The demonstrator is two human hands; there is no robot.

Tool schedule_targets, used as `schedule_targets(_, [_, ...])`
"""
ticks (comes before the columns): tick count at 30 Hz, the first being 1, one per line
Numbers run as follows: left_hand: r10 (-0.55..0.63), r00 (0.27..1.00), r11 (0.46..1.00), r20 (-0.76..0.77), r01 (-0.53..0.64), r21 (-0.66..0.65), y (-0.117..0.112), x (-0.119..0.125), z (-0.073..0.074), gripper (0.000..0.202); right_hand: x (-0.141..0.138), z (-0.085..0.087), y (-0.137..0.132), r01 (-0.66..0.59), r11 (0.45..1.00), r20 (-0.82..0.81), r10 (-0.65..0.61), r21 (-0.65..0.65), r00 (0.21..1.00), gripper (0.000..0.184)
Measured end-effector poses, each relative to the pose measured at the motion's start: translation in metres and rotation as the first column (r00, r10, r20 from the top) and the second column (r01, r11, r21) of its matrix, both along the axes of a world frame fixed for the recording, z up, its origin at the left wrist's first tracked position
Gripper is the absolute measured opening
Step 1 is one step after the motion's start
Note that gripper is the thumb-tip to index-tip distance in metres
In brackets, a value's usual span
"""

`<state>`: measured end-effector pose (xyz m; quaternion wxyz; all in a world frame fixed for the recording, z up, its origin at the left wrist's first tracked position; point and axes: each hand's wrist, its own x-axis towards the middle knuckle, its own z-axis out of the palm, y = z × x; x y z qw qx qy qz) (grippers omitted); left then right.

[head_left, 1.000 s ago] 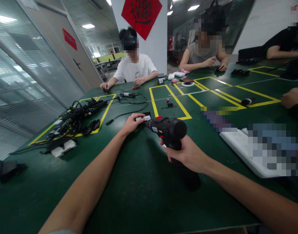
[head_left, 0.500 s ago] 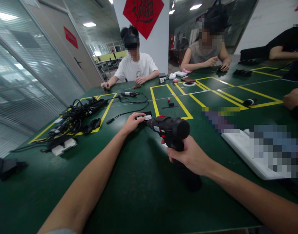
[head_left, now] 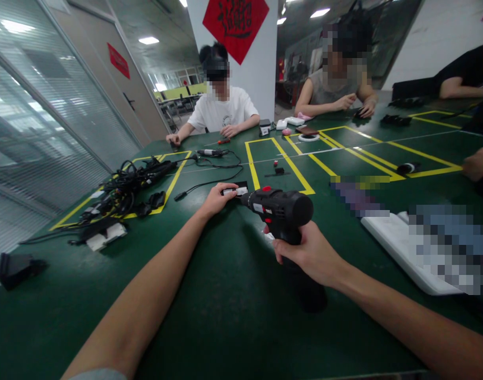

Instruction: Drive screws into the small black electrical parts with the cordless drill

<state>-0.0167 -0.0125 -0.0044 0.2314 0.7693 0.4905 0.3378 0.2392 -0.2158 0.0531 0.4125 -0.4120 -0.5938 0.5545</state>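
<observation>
My right hand (head_left: 305, 253) is closed around the handle of a black cordless drill (head_left: 281, 208) with red buttons. Its chuck points left and away from me, toward a small black box-like piece with a white label (head_left: 239, 190). That piece lies on the green table, and my left hand (head_left: 218, 199) holds it by its left end. The drill's tip is right at the piece; whether it touches is hidden. A scrap of white (head_left: 269, 236) shows beside the drill's handle, partly covered by my right hand.
Tangled black cables (head_left: 131, 182) and a black-and-white adapter (head_left: 107, 236) lie left. A white tray (head_left: 399, 256) with blurred contents stands right. Small black parts (head_left: 279, 170) lie beyond the drill. A screwdriver (head_left: 224, 141) rests near a person in white (head_left: 223, 108); other people sit to the right.
The view has shifted slightly, so everything sits a little further right. The drill and both hands keep nearly the same places relative to the labelled piece.
</observation>
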Motion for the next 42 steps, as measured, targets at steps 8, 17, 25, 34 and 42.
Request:
schedule_targets(8, [0.000, 1.000, 1.000, 0.014, 0.001, -0.019, 0.0002, -0.0009, 0.0001, 0.039, 0.0012, -0.0022, 0.0017, -0.022, 1.000, 0.005, 0.022, -0.001, 1.000, 0.021])
schedule_targets(17, [0.011, 1.000, 0.999, 0.017, -0.010, -0.032, 0.0003, -0.0014, 0.0002, 0.040, 0.0009, -0.0015, 0.0023, -0.032, 0.999, -0.002, 0.032, -0.008, 0.999, 0.021])
schedule_targets(25, [0.012, 1.000, 1.000, 0.011, -0.012, -0.026, 0.0007, -0.0017, 0.0007, 0.040, -0.0001, 0.0020, 0.0021, -0.026, 1.000, -0.009, 0.026, -0.016, 1.000, 0.023])
schedule_targets(34, [0.012, 1.000, 1.000, 0.008, -0.012, -0.017, -0.0006, -0.0001, 0.0015, 0.039, -0.0001, -0.0014, 0.0029, -0.029, 1.000, -0.021, 0.029, -0.007, 0.999, 0.020])
schedule_targets(42, [0.032, 0.999, 0.999, 0.018, -0.032, -0.017, -0.0023, 0.0008, 0.0030, 0.041, -0.0023, 0.0026, 0.0041, 0.004, 1.000, -0.033, -0.004, 0.003, 0.999, 0.013])
